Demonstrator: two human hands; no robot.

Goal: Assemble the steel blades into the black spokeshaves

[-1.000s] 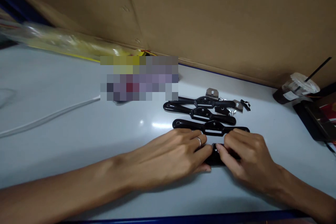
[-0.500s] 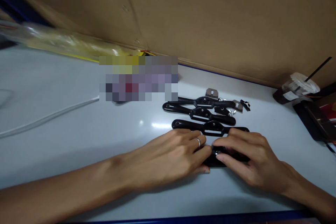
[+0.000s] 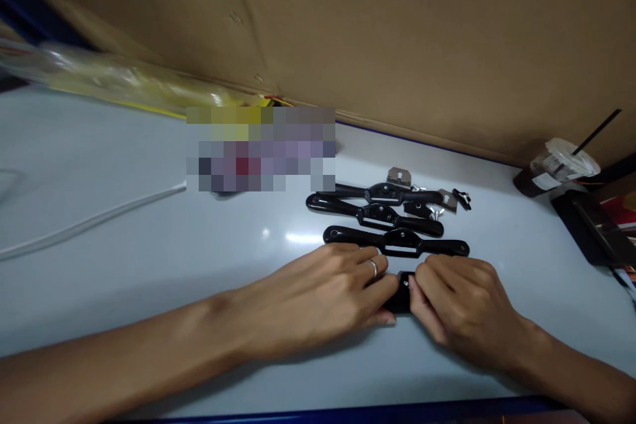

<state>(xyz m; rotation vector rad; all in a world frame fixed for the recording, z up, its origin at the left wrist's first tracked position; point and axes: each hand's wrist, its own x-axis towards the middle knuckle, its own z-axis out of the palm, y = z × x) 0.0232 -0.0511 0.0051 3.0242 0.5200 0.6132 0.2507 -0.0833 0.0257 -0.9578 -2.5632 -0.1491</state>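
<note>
Half a second ago the right hand [image 3: 467,308] was spread, its index finger reaching toward ten o'clock over the black tool [image 3: 397,298]; now the fingers are curled in, covering the tool's three o'clock side, which showed between finger and thumb. The thumb tip has shifted toward twelve o'clock, beside the small screw [image 3: 406,284]. The three o'clock handle [image 3: 450,247] of the next tool, partly covered before, now shows out to its end.
</note>
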